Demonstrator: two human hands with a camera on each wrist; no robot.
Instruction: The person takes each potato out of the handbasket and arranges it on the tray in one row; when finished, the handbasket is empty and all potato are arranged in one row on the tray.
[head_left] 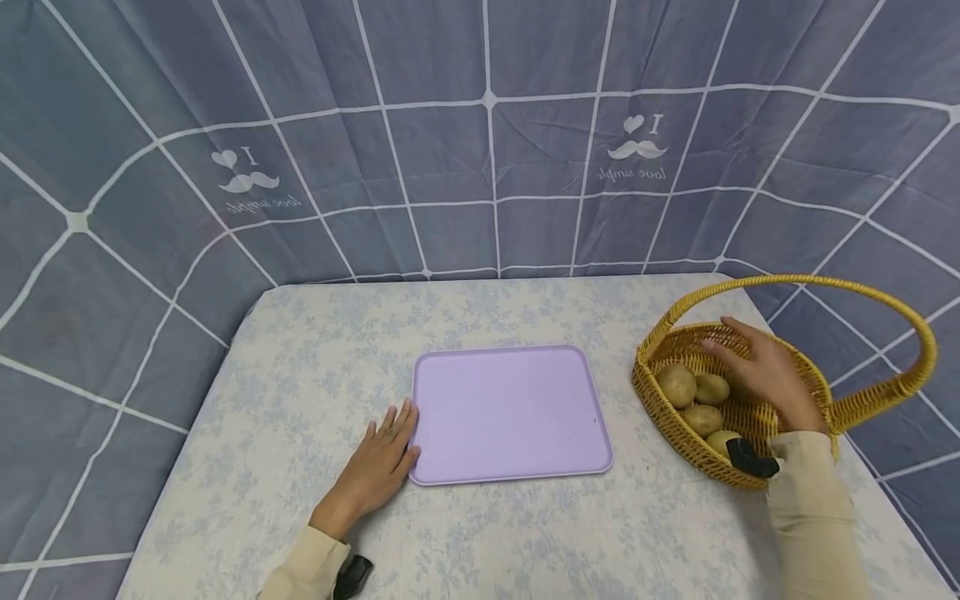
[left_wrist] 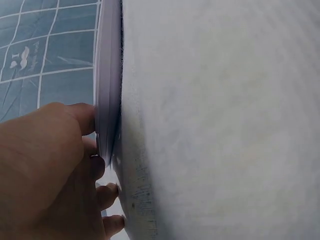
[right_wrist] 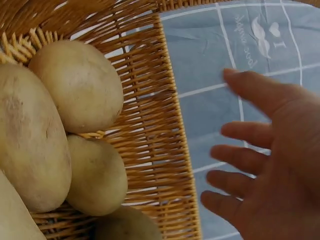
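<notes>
A lilac plastic tray (head_left: pixel 510 412) lies flat in the middle of the table, nothing on it. My left hand (head_left: pixel 382 462) rests flat on the cloth with fingers straight, thumb touching the tray's left edge (left_wrist: pixel 106 100). A wicker basket (head_left: pixel 660 400) with a tall arched handle (head_left: pixel 862 292) stands at the right and holds several potatoes (head_left: pixel 677 384). My right hand (head_left: pixel 757 367) hovers over the basket, fingers spread (right_wrist: pixel 250 132) and holding nothing. The potatoes (right_wrist: pixel 75 85) lie just to its left.
The table (head_left: pixel 315 367) wears a pale floral cloth; its edges drop off at left, right and front. A grey-blue checked curtain (head_left: pixel 480 150) closes in the back and both sides.
</notes>
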